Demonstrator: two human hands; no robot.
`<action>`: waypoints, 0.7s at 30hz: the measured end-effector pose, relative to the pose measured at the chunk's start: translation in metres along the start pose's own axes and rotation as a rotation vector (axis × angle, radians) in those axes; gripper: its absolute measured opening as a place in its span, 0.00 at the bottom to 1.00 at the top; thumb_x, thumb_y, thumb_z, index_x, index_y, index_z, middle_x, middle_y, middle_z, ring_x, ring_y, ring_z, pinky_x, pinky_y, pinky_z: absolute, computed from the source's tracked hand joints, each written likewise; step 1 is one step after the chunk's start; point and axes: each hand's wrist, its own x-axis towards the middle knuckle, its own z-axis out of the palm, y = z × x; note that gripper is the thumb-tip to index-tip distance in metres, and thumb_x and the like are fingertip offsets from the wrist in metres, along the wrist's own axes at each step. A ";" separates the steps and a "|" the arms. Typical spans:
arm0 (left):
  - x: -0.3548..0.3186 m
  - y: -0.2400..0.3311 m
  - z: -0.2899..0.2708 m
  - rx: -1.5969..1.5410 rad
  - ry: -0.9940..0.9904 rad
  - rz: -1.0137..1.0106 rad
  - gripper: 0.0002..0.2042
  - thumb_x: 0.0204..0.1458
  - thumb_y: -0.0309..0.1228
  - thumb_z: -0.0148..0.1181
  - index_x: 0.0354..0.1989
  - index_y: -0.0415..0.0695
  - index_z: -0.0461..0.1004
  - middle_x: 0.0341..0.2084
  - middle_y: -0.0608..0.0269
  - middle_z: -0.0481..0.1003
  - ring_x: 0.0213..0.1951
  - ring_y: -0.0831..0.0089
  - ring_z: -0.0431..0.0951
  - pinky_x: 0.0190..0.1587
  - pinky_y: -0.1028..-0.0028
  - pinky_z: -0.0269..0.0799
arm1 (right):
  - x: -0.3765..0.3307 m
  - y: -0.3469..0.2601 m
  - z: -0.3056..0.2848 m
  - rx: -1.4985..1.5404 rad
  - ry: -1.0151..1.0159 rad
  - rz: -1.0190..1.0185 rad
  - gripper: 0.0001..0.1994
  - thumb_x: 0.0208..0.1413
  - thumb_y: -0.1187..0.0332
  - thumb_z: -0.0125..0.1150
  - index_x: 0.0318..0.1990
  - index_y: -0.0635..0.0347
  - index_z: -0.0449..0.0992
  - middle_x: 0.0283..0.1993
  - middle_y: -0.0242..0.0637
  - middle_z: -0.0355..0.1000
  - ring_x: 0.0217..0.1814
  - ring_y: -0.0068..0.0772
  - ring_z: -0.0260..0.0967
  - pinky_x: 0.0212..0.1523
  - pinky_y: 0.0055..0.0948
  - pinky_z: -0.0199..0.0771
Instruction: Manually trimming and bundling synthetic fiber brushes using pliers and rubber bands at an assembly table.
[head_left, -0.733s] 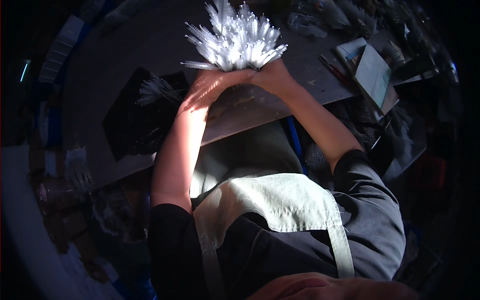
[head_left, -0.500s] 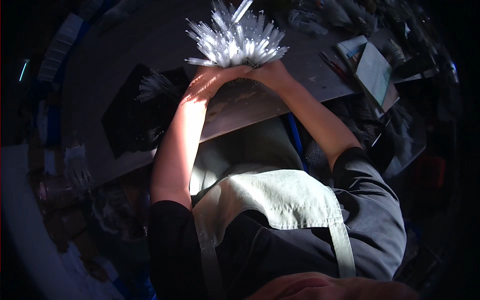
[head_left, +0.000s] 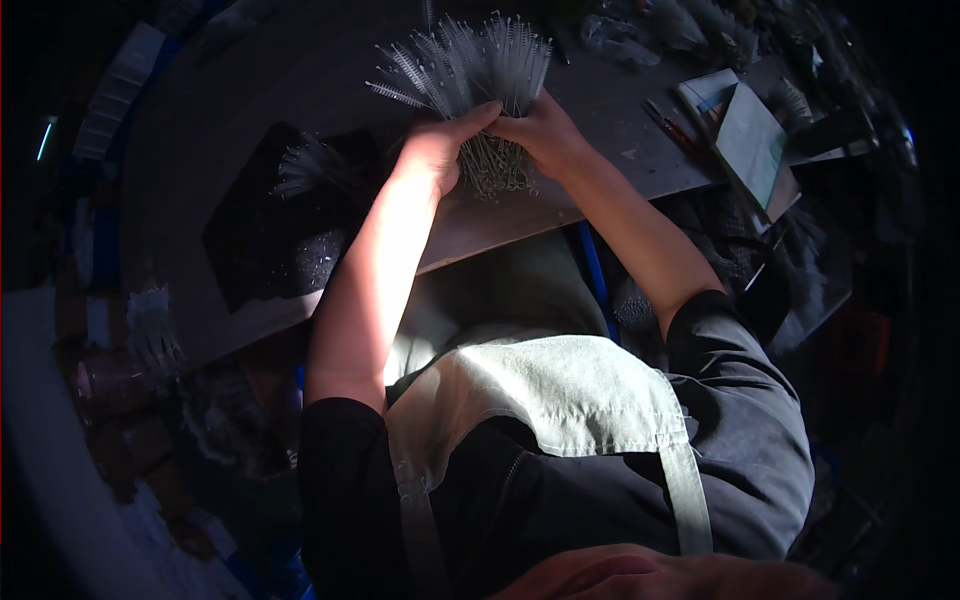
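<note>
A thick bundle of thin wire tube brushes point(head_left: 455, 70) is held above the table between both hands. Its pale bristle heads fan out away from me, and the bare wire stems with looped ends point(head_left: 497, 168) hang out below, towards me. Around the left side of the bundle my left hand point(head_left: 436, 150) is closed, its thumb lying across the stems. My right hand point(head_left: 550, 138) grips the other side, the two thumbs almost meeting in the middle. Most fingers are hidden behind the brushes.
Several loose brushes point(head_left: 315, 168) lie on a black sheet point(head_left: 265, 225) at the table's left. To the right are pliers with red handles point(head_left: 672, 128) and a pale booklet point(head_left: 748, 145). Clear plastic bags point(head_left: 615, 42) sit at the back.
The bundle has tilted so its bristle heads point farther away and its wire stems now show below the hands. It has left the bright light, and the fan of brushes looks narrower.
</note>
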 end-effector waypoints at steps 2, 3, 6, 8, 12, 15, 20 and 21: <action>0.002 -0.003 0.001 -0.039 0.035 0.035 0.21 0.42 0.26 0.71 0.46 0.32 0.74 0.42 0.53 0.76 0.45 0.62 0.76 0.51 0.65 0.70 | 0.000 0.004 -0.002 -0.014 -0.012 0.038 0.26 0.43 0.80 0.66 0.53 0.63 0.68 0.47 0.41 0.73 0.49 0.35 0.72 0.49 0.33 0.74; 0.004 -0.004 0.002 -0.067 0.035 0.061 0.21 0.42 0.25 0.70 0.46 0.32 0.73 0.42 0.52 0.76 0.44 0.62 0.76 0.50 0.65 0.71 | 0.001 0.005 -0.003 0.042 0.008 0.051 0.25 0.43 0.80 0.66 0.52 0.64 0.68 0.47 0.41 0.73 0.49 0.35 0.73 0.49 0.33 0.74; 0.008 -0.005 0.001 -0.140 0.158 -0.027 0.20 0.44 0.25 0.68 0.46 0.31 0.73 0.42 0.50 0.76 0.43 0.60 0.77 0.49 0.64 0.72 | 0.002 0.005 -0.007 0.173 0.093 0.100 0.23 0.44 0.81 0.64 0.51 0.65 0.69 0.46 0.40 0.73 0.47 0.35 0.73 0.48 0.33 0.74; 0.009 -0.005 0.000 -0.206 0.176 -0.007 0.18 0.46 0.25 0.66 0.46 0.32 0.73 0.41 0.52 0.77 0.43 0.60 0.77 0.49 0.63 0.72 | 0.001 0.005 -0.009 0.229 0.141 0.108 0.20 0.46 0.80 0.62 0.50 0.65 0.71 0.44 0.39 0.74 0.45 0.34 0.74 0.48 0.33 0.74; 0.009 -0.006 -0.001 -0.189 0.187 -0.054 0.17 0.48 0.26 0.65 0.46 0.33 0.73 0.41 0.53 0.77 0.44 0.60 0.77 0.49 0.63 0.72 | -0.003 0.004 -0.010 0.326 0.167 0.120 0.20 0.46 0.81 0.62 0.49 0.65 0.71 0.44 0.40 0.74 0.45 0.35 0.74 0.46 0.34 0.75; 0.014 -0.007 0.001 -0.114 0.151 -0.136 0.17 0.49 0.27 0.65 0.46 0.33 0.73 0.43 0.53 0.77 0.45 0.61 0.77 0.50 0.64 0.72 | -0.005 0.007 -0.008 0.288 0.119 0.142 0.22 0.44 0.82 0.63 0.50 0.65 0.69 0.45 0.41 0.73 0.46 0.37 0.73 0.47 0.35 0.75; 0.021 -0.019 0.006 -0.070 0.079 -0.013 0.17 0.46 0.27 0.68 0.44 0.32 0.75 0.40 0.53 0.77 0.42 0.63 0.78 0.47 0.65 0.73 | -0.007 0.011 0.000 0.103 0.116 0.074 0.22 0.44 0.82 0.63 0.50 0.65 0.70 0.44 0.40 0.73 0.46 0.35 0.73 0.45 0.33 0.75; 0.022 -0.019 0.006 -0.084 0.103 -0.001 0.18 0.44 0.27 0.69 0.43 0.32 0.75 0.39 0.53 0.77 0.40 0.63 0.78 0.45 0.65 0.73 | -0.007 0.011 0.000 0.154 0.119 0.089 0.22 0.44 0.82 0.63 0.50 0.65 0.70 0.44 0.40 0.73 0.45 0.35 0.74 0.45 0.33 0.75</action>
